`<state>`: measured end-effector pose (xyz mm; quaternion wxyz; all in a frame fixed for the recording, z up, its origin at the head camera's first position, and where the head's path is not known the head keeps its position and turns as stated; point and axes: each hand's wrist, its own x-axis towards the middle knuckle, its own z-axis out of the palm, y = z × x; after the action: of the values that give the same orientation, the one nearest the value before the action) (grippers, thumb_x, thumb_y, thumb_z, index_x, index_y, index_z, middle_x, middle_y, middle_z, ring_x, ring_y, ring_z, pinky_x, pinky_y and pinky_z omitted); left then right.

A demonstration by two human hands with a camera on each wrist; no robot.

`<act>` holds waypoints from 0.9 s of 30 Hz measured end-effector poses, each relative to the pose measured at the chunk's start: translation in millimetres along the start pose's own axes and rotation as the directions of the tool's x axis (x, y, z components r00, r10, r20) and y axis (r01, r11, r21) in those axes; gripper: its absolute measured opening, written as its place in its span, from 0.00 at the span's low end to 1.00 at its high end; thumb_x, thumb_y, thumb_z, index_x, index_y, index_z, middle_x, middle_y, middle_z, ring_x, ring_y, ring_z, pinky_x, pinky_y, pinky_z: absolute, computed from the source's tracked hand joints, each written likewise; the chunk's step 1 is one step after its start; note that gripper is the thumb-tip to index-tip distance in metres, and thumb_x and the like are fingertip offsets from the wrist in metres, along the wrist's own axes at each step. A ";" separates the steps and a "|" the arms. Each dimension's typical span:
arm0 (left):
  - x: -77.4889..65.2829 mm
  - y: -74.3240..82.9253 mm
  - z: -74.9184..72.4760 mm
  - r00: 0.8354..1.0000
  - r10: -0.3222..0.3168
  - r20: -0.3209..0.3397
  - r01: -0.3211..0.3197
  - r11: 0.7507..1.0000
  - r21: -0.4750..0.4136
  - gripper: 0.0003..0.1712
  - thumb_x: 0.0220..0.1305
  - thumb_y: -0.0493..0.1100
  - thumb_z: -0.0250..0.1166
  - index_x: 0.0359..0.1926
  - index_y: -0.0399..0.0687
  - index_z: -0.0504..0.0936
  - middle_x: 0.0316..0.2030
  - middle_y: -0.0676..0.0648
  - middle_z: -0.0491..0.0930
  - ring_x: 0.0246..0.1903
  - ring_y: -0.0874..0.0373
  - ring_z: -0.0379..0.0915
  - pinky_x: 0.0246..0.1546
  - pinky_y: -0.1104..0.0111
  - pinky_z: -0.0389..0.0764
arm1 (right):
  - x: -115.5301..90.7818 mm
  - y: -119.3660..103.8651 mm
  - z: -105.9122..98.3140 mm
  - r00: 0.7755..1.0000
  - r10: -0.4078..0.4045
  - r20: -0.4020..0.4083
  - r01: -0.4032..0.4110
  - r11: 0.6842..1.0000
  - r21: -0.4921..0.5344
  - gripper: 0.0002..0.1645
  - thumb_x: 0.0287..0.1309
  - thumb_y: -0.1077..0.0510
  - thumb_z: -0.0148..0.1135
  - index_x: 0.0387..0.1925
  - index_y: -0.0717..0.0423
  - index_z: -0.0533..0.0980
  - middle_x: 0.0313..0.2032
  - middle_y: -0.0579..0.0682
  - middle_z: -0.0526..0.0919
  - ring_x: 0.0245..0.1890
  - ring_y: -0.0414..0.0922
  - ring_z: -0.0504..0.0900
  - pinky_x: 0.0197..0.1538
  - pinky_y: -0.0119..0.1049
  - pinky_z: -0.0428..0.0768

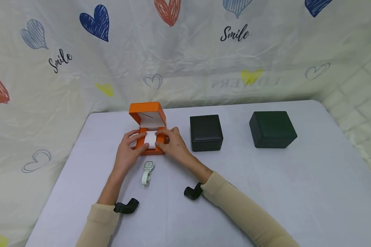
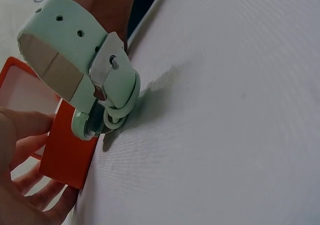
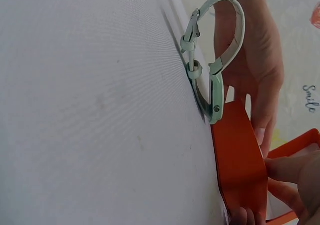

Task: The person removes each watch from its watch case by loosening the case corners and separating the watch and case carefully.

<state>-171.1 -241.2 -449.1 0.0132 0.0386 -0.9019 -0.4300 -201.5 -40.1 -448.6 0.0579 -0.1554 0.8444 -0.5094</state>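
Observation:
An orange watch box stands with its lid raised near the back left of the table. Inside it sits a white cushion. My left hand pinches the cushion's left side with thumb and index finger; other fingers lie along the box's outer side. From the right, my right hand pinches the cushion's opposite side. A pale green watch with a squarish dial lies in front of the box, its strap buckled into a loop. Neither hand touches the watch.
A black box, closed, stands right of the orange one. Farther right is a closed dark green box. The table has a white cover, and a printed sheet hangs behind it. Black wrist devices are worn on both arms.

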 end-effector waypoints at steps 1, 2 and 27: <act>0.2 0.3 -0.2 1.000 -0.001 0.001 0.001 1.000 0.001 0.27 0.70 0.48 0.69 0.68 0.53 0.80 0.78 0.45 0.62 0.77 0.42 0.57 0.70 0.43 0.73 | 0.2 0.2 0.0 1.000 0.002 0.001 -0.002 1.000 0.004 0.20 0.65 0.56 0.71 0.58 0.48 0.82 0.43 0.56 0.68 0.37 0.46 0.70 0.35 0.30 0.67; 0.5 0.1 -0.2 1.000 -0.002 0.001 0.002 1.000 0.000 0.27 0.70 0.47 0.69 0.68 0.53 0.80 0.78 0.45 0.62 0.77 0.42 0.57 0.70 0.43 0.73 | 0.3 0.2 -0.1 1.000 0.004 0.002 -0.004 1.000 0.006 0.20 0.65 0.56 0.71 0.58 0.48 0.82 0.44 0.56 0.68 0.37 0.46 0.70 0.36 0.30 0.67; -12.3 35.3 -4.6 0.996 0.075 -0.052 -0.067 0.988 0.141 0.24 0.73 0.45 0.65 0.66 0.42 0.80 0.72 0.37 0.70 0.71 0.38 0.66 0.67 0.43 0.76 | -21.6 -19.6 -32.3 0.999 -0.045 0.001 0.045 0.996 0.081 0.25 0.68 0.58 0.67 0.65 0.52 0.77 0.57 0.64 0.72 0.56 0.59 0.81 0.55 0.47 0.85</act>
<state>-160.7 -221.6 -418.7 0.0516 0.0197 -0.9298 -0.3639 -185.4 -14.5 -417.3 0.0538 -0.1728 0.8193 -0.5441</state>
